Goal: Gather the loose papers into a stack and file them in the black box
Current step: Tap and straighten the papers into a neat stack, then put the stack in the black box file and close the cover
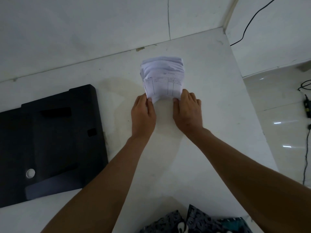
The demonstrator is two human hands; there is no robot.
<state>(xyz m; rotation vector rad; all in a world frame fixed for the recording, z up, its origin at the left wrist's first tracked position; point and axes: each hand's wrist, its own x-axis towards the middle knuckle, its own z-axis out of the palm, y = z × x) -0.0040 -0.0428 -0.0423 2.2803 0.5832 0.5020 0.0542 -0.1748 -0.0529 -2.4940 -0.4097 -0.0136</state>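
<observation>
A stack of white papers [162,76] stands upright on its lower edge on the white table [210,101]; the front sheet shows a printed table with ruled columns. My left hand [143,115] grips the stack's lower left corner and my right hand [187,109] grips its lower right corner, thumbs on the front sheet. The black box [50,140] lies flat and closed at the left of the table, a round metal-ringed finger hole near its front, well apart from both hands.
A white wall runs behind the table. The table's right edge drops to a glossy tiled floor [277,132] with black cables and a small black device [307,108]. Patterned cloth [193,222] shows at the bottom edge.
</observation>
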